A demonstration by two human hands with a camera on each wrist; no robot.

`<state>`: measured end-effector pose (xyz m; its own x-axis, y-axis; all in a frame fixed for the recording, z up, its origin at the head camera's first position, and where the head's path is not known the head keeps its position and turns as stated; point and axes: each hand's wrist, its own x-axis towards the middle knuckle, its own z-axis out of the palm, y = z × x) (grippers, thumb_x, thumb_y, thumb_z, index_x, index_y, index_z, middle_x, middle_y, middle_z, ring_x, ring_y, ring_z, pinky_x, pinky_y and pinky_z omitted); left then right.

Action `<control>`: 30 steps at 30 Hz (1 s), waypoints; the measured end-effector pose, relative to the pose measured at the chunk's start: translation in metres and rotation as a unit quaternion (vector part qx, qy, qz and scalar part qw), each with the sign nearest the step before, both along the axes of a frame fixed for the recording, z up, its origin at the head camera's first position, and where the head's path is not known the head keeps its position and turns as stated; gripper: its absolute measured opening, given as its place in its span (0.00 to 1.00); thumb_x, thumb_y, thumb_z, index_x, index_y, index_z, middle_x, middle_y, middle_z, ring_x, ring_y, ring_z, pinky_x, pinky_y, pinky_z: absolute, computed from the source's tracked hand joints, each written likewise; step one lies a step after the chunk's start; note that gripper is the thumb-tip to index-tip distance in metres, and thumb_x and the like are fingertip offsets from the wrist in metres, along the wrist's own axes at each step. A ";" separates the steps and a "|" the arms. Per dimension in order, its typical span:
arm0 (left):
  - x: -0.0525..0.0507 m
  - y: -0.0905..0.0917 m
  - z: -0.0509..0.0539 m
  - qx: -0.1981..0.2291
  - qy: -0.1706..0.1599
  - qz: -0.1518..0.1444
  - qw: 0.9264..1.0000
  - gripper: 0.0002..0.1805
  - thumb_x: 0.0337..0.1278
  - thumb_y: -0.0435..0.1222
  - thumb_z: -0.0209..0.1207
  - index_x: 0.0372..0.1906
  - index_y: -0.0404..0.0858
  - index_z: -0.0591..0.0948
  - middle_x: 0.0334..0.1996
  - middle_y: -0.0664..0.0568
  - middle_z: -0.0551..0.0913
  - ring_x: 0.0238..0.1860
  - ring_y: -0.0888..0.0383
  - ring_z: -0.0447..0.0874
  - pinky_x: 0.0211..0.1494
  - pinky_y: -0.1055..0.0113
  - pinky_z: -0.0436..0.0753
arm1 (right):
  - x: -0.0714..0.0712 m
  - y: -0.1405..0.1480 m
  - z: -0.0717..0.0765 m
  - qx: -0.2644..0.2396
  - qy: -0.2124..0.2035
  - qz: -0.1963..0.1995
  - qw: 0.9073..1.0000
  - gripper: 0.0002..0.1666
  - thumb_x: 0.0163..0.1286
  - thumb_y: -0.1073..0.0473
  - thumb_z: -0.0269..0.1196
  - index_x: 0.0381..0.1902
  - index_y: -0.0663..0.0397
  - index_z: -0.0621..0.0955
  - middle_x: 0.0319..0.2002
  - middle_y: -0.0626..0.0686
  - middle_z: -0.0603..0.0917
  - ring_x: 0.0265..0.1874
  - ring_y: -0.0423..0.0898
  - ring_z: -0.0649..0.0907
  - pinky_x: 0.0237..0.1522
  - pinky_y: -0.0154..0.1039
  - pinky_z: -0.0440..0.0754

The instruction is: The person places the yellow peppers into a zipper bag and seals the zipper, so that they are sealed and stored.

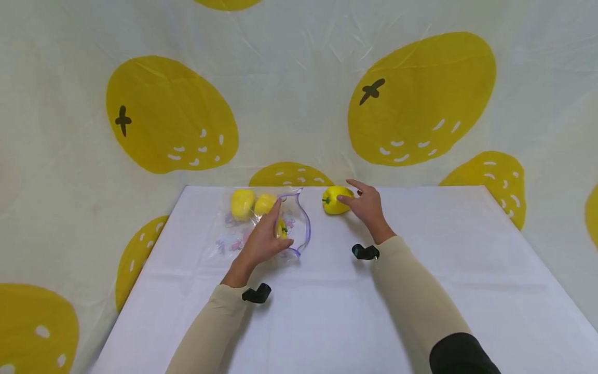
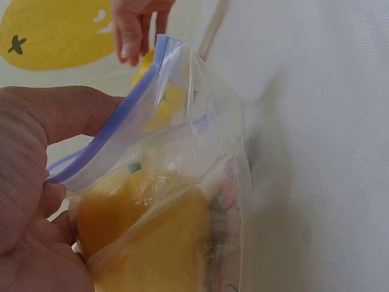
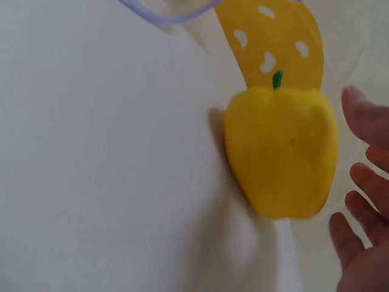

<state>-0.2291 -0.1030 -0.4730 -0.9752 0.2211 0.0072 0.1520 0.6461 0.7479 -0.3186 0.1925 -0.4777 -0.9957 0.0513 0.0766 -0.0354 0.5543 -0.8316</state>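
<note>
A clear zip bag (image 1: 229, 249) with a purple zip edge lies at the table's left back, its mouth facing right. Inside are yellow shapes, among them a yellow bell pepper (image 2: 146, 231) with a green stem. My left hand (image 1: 263, 239) holds the bag at its mouth, thumb on the zip edge (image 2: 115, 118); some of its fingers are hidden by the bag. Right of the bag, another yellow bell pepper (image 1: 333, 201) lies on the table. My right hand (image 1: 366, 208) is beside it, fingers spread, with a gap to the pepper in the right wrist view.
A white cloth covers the table (image 1: 317, 311), whose back edge runs just behind the bag and the loose pepper. A pale backdrop (image 1: 289, 104) printed with big yellow fruit hangs behind. Black devices (image 1: 257, 293) are worn on both wrists.
</note>
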 end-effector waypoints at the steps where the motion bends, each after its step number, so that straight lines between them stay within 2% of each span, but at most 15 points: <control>1: 0.000 0.000 0.000 -0.002 0.000 0.000 1.000 0.62 0.53 0.39 0.74 0.86 0.53 0.46 0.84 0.52 0.58 0.84 0.41 0.54 0.85 0.42 0.55 | -0.002 0.003 -0.002 0.007 -0.014 0.011 1.000 0.40 0.69 0.51 0.71 0.76 0.49 0.73 0.77 0.60 0.71 0.75 0.65 0.72 0.76 0.60 0.72; 5: 0.001 0.000 0.002 -0.008 -0.007 0.003 1.000 0.62 0.53 0.41 0.75 0.86 0.53 0.46 0.85 0.53 0.56 0.85 0.41 0.52 0.86 0.43 0.53 | -0.007 0.008 -0.012 0.025 -0.067 0.067 0.995 0.50 0.69 0.51 0.71 0.83 0.46 0.61 0.83 0.59 0.61 0.81 0.64 0.62 0.82 0.62 0.61; 8: 0.002 0.000 0.002 -0.005 -0.012 0.006 1.000 0.62 0.53 0.41 0.75 0.86 0.54 0.46 0.85 0.54 0.57 0.85 0.40 0.52 0.85 0.42 0.55 | -0.007 0.008 -0.020 0.039 -0.076 0.091 0.992 0.53 0.69 0.52 0.71 0.84 0.47 0.57 0.83 0.60 0.60 0.82 0.63 0.60 0.83 0.62 0.58; 14: 0.001 0.001 0.003 -0.005 -0.006 0.006 1.000 0.62 0.53 0.40 0.75 0.86 0.53 0.47 0.85 0.55 0.57 0.84 0.43 0.56 0.84 0.43 0.59 | -0.006 0.005 -0.025 0.037 -0.046 0.081 0.995 0.48 0.70 0.54 0.71 0.81 0.58 0.62 0.79 0.65 0.66 0.78 0.64 0.66 0.81 0.60 0.64; 23: 0.002 0.002 0.002 -0.012 -0.007 0.005 1.000 0.62 0.54 0.40 0.74 0.86 0.56 0.46 0.85 0.56 0.56 0.85 0.45 0.55 0.85 0.44 0.59 | -0.005 0.005 -0.032 0.032 -0.030 0.056 0.997 0.38 0.69 0.53 0.72 0.73 0.54 0.73 0.69 0.61 0.80 0.63 0.60 0.79 0.74 0.57 0.75; 25: 0.001 0.002 0.002 -0.013 -0.007 0.004 1.000 0.62 0.54 0.40 0.74 0.86 0.57 0.45 0.85 0.57 0.56 0.84 0.45 0.55 0.85 0.44 0.59 | -0.006 0.006 -0.032 0.028 -0.027 0.054 0.998 0.38 0.68 0.54 0.73 0.73 0.55 0.74 0.68 0.61 0.81 0.63 0.60 0.80 0.74 0.57 0.75; 30: 0.000 0.003 0.002 -0.021 0.003 0.004 1.000 0.62 0.53 0.40 0.75 0.86 0.53 0.46 0.85 0.56 0.56 0.84 0.45 0.56 0.85 0.45 0.59 | -0.009 0.009 -0.030 0.029 -0.027 0.058 0.998 0.38 0.69 0.55 0.72 0.73 0.57 0.73 0.69 0.62 0.80 0.65 0.60 0.80 0.74 0.57 0.75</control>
<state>-0.2288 -0.1005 -0.4712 -0.9769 0.2139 0.0030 0.1508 0.6787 0.7187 -0.3277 0.2013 -0.5079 -0.9975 -0.0675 0.0211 -0.0573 0.5965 -0.8006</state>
